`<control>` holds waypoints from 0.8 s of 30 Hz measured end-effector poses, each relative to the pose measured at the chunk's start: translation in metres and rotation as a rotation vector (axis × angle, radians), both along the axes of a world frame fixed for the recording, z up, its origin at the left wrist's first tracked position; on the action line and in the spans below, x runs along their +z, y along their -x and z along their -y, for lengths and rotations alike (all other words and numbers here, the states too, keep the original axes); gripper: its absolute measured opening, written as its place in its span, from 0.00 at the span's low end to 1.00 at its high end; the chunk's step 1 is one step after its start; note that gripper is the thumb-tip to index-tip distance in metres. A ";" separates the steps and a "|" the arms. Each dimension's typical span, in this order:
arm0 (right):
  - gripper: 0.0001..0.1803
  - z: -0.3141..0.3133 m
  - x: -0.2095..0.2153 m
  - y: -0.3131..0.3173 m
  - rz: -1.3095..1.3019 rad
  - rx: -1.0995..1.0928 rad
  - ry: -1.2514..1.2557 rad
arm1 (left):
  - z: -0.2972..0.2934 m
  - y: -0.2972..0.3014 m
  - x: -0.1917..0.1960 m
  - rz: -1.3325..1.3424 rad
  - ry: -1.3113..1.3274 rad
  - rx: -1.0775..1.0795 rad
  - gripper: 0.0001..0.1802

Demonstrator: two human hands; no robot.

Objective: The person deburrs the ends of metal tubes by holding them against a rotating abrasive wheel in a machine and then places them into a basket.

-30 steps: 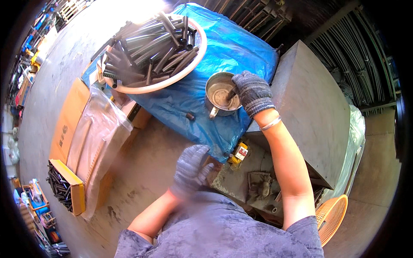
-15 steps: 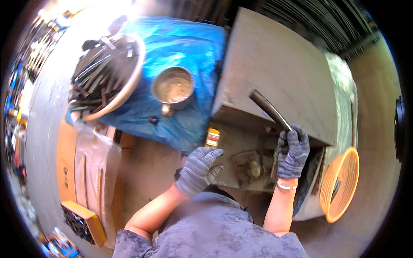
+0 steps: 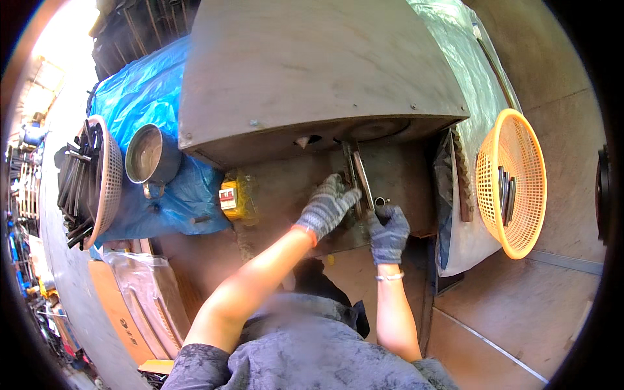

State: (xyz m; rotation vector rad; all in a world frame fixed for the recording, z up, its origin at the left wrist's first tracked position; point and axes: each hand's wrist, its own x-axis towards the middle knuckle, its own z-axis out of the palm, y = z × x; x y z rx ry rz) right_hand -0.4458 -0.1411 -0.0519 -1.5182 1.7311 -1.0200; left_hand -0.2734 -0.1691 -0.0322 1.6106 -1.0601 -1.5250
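Observation:
A shiny metal tube [image 3: 363, 179] slants down from the front of a grey metal housing [image 3: 312, 71]. My right hand [image 3: 389, 235], in a grey knit glove, is closed at the tube's near end. My left hand [image 3: 327, 203], gloved the same way, lies just left of the tube with fingers apart, beside a dark upright bar [image 3: 350, 169]; whether it touches the bar I cannot tell. A small metal ring [image 3: 381, 202] shows just above my right fingers. The tube's far end is hidden under the housing.
An orange basket [image 3: 510, 240] on the right holds several dark tubes. At left, a pale basket [image 3: 110, 182] full of dark pieces and a metal mug [image 3: 155, 156] stand on blue sheeting [image 3: 136, 78]. A yellow package [image 3: 242, 198] lies near the housing. A cardboard box [image 3: 120, 312] sits lower left.
My right hand has brought the tube from above the housing down to its front opening. My left hand has reached forward beside it. The view has shifted right.

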 end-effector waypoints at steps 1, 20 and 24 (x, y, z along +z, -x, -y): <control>0.10 0.009 -0.004 -0.005 -0.099 0.029 0.019 | 0.009 0.004 0.008 -0.055 -0.094 0.018 0.31; 0.14 0.052 -0.005 0.006 -0.399 0.436 0.183 | 0.028 0.029 -0.054 -0.087 0.052 0.133 0.25; 0.15 0.058 0.001 0.005 -0.403 0.464 0.125 | 0.029 0.028 -0.050 -0.134 0.038 0.131 0.22</control>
